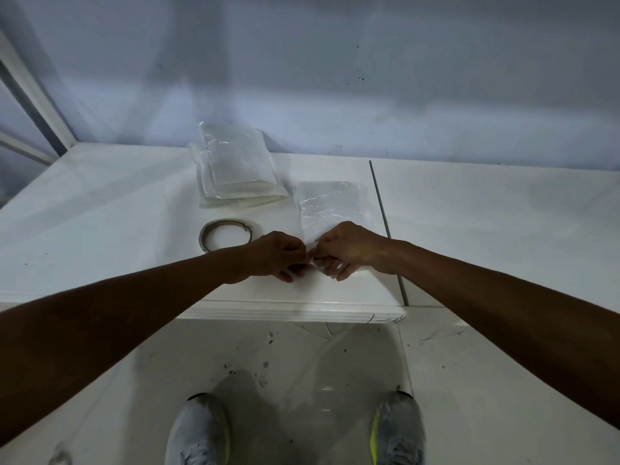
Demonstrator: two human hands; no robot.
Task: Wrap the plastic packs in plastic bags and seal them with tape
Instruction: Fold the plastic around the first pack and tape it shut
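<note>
Both hands meet low over the front part of the white surface (100,213), knuckles up, forearms coming in from either side.

Left hand (278,255): fingers curled, thumb and fingertips pinching a bit of clear film where the two hands meet.

Right hand (349,248): the same posture, fingers curled under, pinching the same clear film from the other side. The fingertips of the two hands are almost touching.

The film belongs to the near end of a clear plastic bag (330,204). The bag lies flat on the surface, starts under the right hand and stretches away beyond it. It is crinkled and shiny; I cannot tell what it holds.

Stack of plastic packs (236,169): well beyond the left hand, at the back of the surface against the wall. They are flat, clear and laid one on another.

Tape roll (225,234): lying flat just beyond the left wrist, between that hand and the stack, close to the hand but apart from it.

A dark seam (385,223) runs across the surface just outside the right hand.

Below the hands are the tiled floor (469,380), scuffed, and two grey shoes (198,427) toes forward.
</note>
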